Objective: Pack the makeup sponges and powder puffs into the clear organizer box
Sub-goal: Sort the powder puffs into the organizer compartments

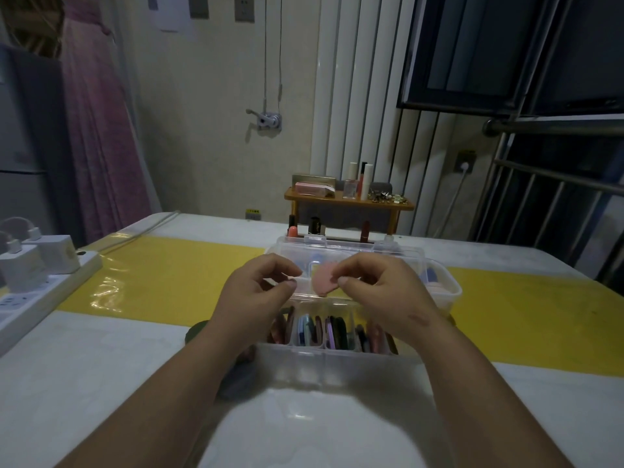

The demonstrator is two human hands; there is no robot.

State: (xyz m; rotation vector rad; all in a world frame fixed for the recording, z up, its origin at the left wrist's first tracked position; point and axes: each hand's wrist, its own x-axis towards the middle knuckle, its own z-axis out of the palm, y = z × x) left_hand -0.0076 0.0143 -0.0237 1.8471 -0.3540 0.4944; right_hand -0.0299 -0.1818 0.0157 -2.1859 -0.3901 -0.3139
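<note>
Writing: two papers on the wall (pixel 174 15) carry print too blurred to read, and no brand is legible anywhere. Far left: one white power strip (pixel 40 295) on the table (pixel 101 366), with two white chargers (pixel 55 253) plugged in and possibly a third at the frame edge. One yellow mat (pixel 175 275) runs across the table. One dark green puff (pixel 196 331) lies on the table just beside the box's left end, partly hidden by the forearm. Left hand (pixel 256 292): fingers curled in, thumb tip near forefinger tip, nothing visible between them; it hovers above the box. Three lipsticks (pixel 292 228) stand behind the box, under a small wooden shelf (pixel 347 201); gold print on the middle one is unreadable. One pink puff (pixel 322 282) is in the air over the box's back half, apart from the left hand. The clear organizer box (pixel 337 363) sits in front of the person with its lid (pixel 354 255) swung open behind it; the near row shows about four compartments, each packed with puffs standing on edge, in pink, blue, dark green and purple. Right hand (pixel 381 292): thumb and forefinger pinch the pink puff's right edge, other fingers curled. Far right: one wall socket (pixel 466 162) with a white plug.
</note>
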